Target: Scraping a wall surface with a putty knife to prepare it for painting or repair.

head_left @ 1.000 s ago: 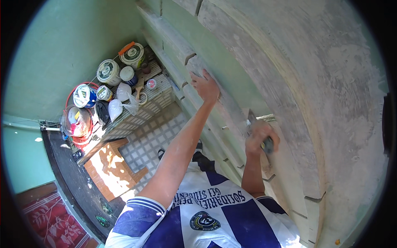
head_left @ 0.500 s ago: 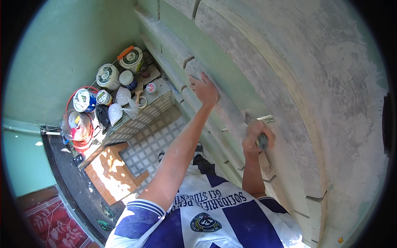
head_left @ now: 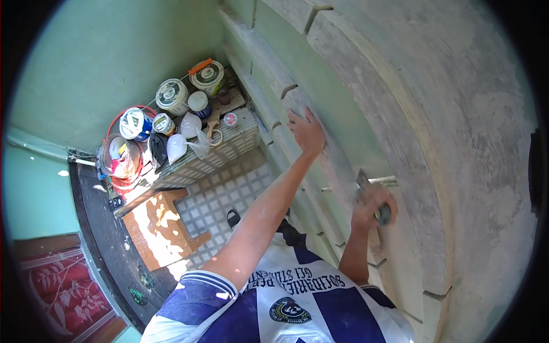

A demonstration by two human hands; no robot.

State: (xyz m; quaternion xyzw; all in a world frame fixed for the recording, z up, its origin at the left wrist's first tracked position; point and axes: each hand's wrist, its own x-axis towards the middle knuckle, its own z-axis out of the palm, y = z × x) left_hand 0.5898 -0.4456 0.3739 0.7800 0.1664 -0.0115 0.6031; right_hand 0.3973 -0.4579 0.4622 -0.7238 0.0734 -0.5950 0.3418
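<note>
My left hand (head_left: 307,131) lies against a pale, plastered raised band (head_left: 337,163) on the wall, with its fingers and thumb apart and nothing seen in it. Lower along the same band, my right hand (head_left: 374,207) is closed round a scraper (head_left: 362,179). A thin metal blade points up and to the left from the fist, near the band. The rounded dark end of the handle shows at the near side of the fist. Motion blurs this hand a little, so whether the blade touches the wall I cannot tell.
A slatted bench (head_left: 229,137) at the back left bears paint buckets (head_left: 171,96), plastic bags (head_left: 176,150), a brush (head_left: 214,119) and a tape roll (head_left: 216,137). A brown wooden stool (head_left: 154,228) stands on the tiled floor (head_left: 214,194). A curved grey plastered arch (head_left: 486,114) rises at right.
The whole view has shifted, so bench and wall appear farther right. My left hand remains on the band; my right hand still grips the scraper.
</note>
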